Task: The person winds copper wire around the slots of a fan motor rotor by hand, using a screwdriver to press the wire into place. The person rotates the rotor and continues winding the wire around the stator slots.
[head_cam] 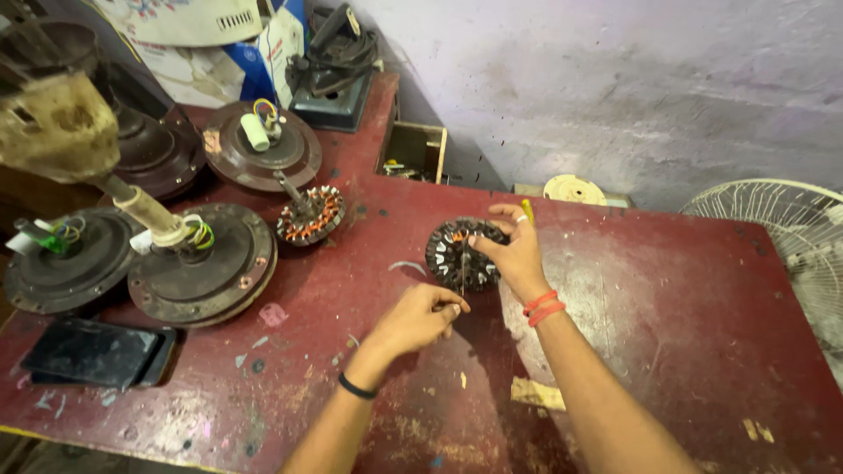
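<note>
Work looks early: stator [461, 254] lies bare of wire at the middle of the red desk [667, 298]. Right hand [512, 248] grips its 3 o'clock edge; left hand [421, 318], at 6 o'clock, pinches a thin rod [462, 272]. A wound stator [311, 216] lies at 9 o'clock.

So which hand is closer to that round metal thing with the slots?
The right hand: it rests on the round slotted stator, fingers on its right edge. The left hand sits just below it, pinching a thin wire that runs up to it.

Round dark stator [458, 253], empty slotted core, flat on red table; thin rod [462, 279] across its near edge.
</note>
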